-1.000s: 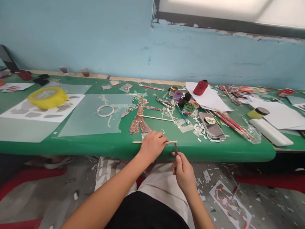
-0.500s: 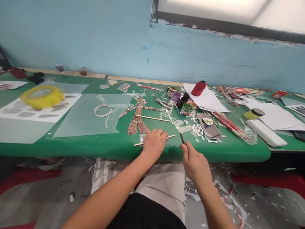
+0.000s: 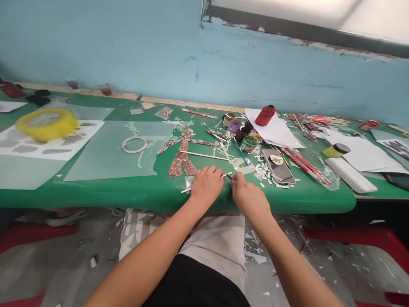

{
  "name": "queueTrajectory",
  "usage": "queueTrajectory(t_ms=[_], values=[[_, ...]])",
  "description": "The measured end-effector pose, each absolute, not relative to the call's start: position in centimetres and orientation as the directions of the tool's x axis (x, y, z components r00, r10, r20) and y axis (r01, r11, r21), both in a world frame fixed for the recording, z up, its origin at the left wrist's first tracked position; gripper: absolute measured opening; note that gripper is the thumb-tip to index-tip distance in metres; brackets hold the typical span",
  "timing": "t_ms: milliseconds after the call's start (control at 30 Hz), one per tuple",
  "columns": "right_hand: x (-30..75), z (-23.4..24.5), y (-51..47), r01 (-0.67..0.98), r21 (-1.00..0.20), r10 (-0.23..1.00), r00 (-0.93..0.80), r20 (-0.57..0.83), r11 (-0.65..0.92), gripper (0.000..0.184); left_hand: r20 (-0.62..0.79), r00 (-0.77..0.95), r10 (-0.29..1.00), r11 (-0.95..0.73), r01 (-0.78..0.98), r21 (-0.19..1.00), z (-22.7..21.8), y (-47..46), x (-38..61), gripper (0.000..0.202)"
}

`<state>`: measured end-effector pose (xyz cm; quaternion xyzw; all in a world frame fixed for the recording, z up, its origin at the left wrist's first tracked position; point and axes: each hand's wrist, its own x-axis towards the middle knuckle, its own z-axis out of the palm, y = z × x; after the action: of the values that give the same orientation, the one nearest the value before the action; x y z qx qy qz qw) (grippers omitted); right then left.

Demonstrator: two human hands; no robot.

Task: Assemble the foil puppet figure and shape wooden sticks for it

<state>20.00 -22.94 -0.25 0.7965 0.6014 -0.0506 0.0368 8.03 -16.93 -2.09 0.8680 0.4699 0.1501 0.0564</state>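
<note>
My left hand (image 3: pixel 207 184) presses a thin wooden stick (image 3: pixel 185 190) down at the table's near edge, with an end showing on either side of the hand. In my closed right hand (image 3: pixel 251 195) is a small dark knife (image 3: pixel 230 178), its narrow blade against the right end of that stick. Just beyond my left hand lies a brown, glittery figure (image 3: pixel 183 149) with two arms and two legs. Another thin stick (image 3: pixel 206 155) lies across it, pointing right. A small pale scrap (image 3: pixel 188 182) sits partly under my left hand.
The green table (image 3: pixel 105 189) carries a tape roll (image 3: pixel 134 144), a large yellow tape roll (image 3: pixel 47 123), paint jars (image 3: pixel 249 144), pliers (image 3: pixel 216 134), a phone (image 3: pixel 277 168) and a red spool (image 3: pixel 265 115). Paper strips (image 3: pixel 262 170) lie right of my hands. Red chairs stand at both sides.
My right hand has moved left, bringing the knife from beside the stick onto its right end. My left hand keeps its hold on the stick. The view has shifted slightly.
</note>
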Motion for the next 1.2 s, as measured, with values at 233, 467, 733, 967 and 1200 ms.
queueTrajectory(t_ms=[233, 467, 733, 967, 1200], values=[[19.42, -0.08, -22.94, 0.945, 0.034, 0.931, 0.325, -0.168, -0.324, 0.030, 0.210, 0.495, 0.843, -0.535, 0.810, 0.239, -2.12, -16.92, 7.98, 0.019], [19.29, -0.29, -22.85, 0.952, 0.049, 0.941, 0.307, -0.140, -0.303, 0.029, 0.207, 0.489, 0.847, -0.529, 0.815, 0.237, -2.01, -16.94, 8.02, 0.018], [19.11, -0.08, -22.55, 0.953, 0.065, 0.943, 0.303, -0.135, -0.296, 0.027, 0.248, 0.484, 0.839, -0.537, 0.810, 0.236, -2.38, -16.93, 8.01, 0.018], [18.97, 0.12, -22.28, 0.954, 0.079, 0.949, 0.295, -0.111, -0.288, 0.027, 0.231, 0.492, 0.840, -0.538, 0.813, 0.225, -2.31, -16.94, 7.98, 0.019], [19.35, 0.35, -22.54, 0.955, 0.033, 0.946, 0.296, -0.132, -0.295, 0.026, 0.214, 0.541, 0.813, -0.579, 0.788, 0.210, -1.72, -16.68, 7.84, 0.017]])
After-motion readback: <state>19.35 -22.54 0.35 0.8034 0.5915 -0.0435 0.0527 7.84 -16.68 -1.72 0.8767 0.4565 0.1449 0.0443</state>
